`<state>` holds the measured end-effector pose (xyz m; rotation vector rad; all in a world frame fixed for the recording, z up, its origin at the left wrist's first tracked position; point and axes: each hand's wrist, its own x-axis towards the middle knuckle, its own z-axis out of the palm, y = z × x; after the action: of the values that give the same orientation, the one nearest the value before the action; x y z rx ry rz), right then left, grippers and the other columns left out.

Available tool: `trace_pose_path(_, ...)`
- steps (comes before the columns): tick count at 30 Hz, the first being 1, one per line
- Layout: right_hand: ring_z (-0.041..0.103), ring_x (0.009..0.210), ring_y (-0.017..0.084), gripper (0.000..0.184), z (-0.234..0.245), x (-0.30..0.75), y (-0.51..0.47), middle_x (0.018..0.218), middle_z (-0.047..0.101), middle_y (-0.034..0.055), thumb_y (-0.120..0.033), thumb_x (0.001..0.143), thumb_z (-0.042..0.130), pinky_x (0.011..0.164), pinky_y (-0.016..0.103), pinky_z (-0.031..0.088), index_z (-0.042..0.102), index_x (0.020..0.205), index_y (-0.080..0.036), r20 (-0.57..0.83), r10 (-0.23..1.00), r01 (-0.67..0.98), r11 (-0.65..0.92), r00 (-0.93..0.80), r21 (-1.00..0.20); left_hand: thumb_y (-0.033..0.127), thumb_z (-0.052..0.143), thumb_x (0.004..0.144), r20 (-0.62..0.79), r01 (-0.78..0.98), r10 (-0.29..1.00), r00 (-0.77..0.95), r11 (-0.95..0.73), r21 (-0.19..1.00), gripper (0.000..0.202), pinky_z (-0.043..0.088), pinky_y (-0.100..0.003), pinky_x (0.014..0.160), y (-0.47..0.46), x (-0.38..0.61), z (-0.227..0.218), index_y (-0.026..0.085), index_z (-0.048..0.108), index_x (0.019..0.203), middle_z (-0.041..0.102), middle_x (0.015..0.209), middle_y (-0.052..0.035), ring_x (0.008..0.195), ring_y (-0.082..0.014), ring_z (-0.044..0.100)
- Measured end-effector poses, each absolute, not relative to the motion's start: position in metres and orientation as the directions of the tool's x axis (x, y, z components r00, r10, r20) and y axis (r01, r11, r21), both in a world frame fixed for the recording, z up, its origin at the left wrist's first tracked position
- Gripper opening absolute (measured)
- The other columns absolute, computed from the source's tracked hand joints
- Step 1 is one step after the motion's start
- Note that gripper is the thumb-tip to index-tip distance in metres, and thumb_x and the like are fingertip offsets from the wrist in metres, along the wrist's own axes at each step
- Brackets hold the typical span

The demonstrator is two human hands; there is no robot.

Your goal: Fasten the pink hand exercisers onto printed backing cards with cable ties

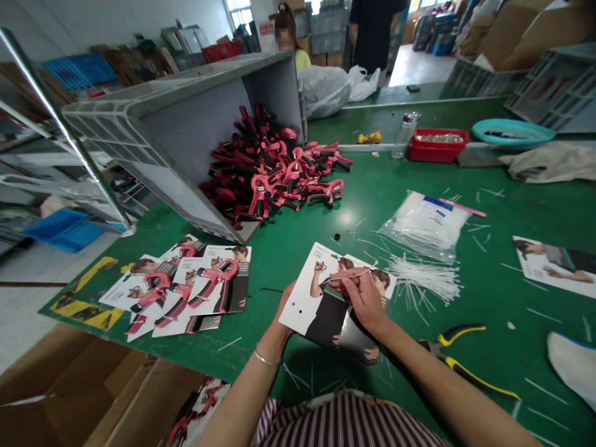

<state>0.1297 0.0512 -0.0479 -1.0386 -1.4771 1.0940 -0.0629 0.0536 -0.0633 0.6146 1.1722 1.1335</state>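
My left hand (282,308) grips the left edge of a printed backing card (313,297), lifting it off the green table (298,242). My right hand (364,298) pinches a thin white cable tie (350,274) against the card's upper face. A second printed card (372,282) lies partly beneath. To the left sit several finished cards with red hand grippers (186,288) tied on. A pile of red and black hand grippers (274,171) spills from a tipped grey crate (186,124).
Loose white cable ties (426,276) and a bag of them (426,223) lie right of the cards. Yellow-handled pliers (459,360) rest near my right forearm. A red tray (437,146), a teal bowl (512,131) and a person's back stand at the far side.
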Motion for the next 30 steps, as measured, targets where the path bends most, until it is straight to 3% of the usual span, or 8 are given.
trace_pose_path(5,0.070,0.097,0.021,0.015,-0.047,0.133,0.047,0.109,0.069,0.0080,-0.034,0.101,0.045,0.084,0.040,0.059,0.050,0.111,-0.025,0.252,0.952,0.114,0.274,-0.175,-0.955,0.021,0.077,0.060,-0.315,0.086,0.949,-0.006,0.315,0.945,0.018,0.045,-0.025,0.058,0.056,-0.068,-0.049,0.011,0.072,0.075,0.069,0.067,-0.0049,0.068,-0.0195,0.060)
trace_pose_path(7,0.070,0.097,0.021,0.015,-0.045,0.135,0.046,0.109,0.069,0.0080,-0.033,0.101,0.044,0.083,0.039,0.059,0.051,0.112,-0.024,0.270,0.945,0.104,0.292,-0.183,-0.951,0.021,0.075,0.061,-0.317,0.171,0.948,0.012,0.311,0.935,0.018,0.043,-0.026,0.056,0.055,-0.070,-0.043,0.010,0.071,0.074,0.068,0.066,-0.0052,0.065,-0.0188,0.058)
trace_pose_path(14,0.069,0.087,0.018,0.015,-0.040,0.142,0.038,0.104,0.069,0.0069,-0.027,0.100,0.045,0.080,0.036,0.057,0.055,0.111,-0.024,0.355,0.912,0.241,0.399,-0.204,-0.885,0.031,0.072,0.069,-0.341,0.213,0.939,0.049,0.324,0.922,0.022,0.042,-0.026,0.054,0.051,-0.067,-0.034,0.011,0.070,0.077,0.066,0.063,-0.0049,0.063,-0.0187,0.058)
trace_pose_path(24,0.064,0.106,0.020,0.013,-0.047,0.134,0.034,0.110,0.071,0.0050,-0.023,0.097,0.052,0.095,0.039,0.049,0.061,0.107,-0.024,0.404,0.879,0.298,0.468,-0.252,-0.832,0.035,0.071,0.070,-0.402,0.102,0.875,0.269,0.389,0.915,0.026,0.041,-0.024,0.059,0.037,-0.073,-0.007,0.011,0.065,0.077,0.062,0.067,-0.0016,0.060,-0.0127,0.050)
trace_pose_path(30,0.066,0.100,0.019,0.015,-0.046,0.135,0.037,0.104,0.073,0.0035,-0.029,0.096,0.055,0.093,0.038,0.049,0.066,0.106,-0.025,0.331,0.910,0.255,0.391,-0.250,-0.884,0.026,0.066,0.072,-0.263,0.199,0.943,0.204,0.223,0.954,0.019,0.045,-0.026,0.067,0.029,-0.079,-0.011,0.013,0.070,0.086,0.070,0.080,-0.0039,0.071,-0.0179,0.058)
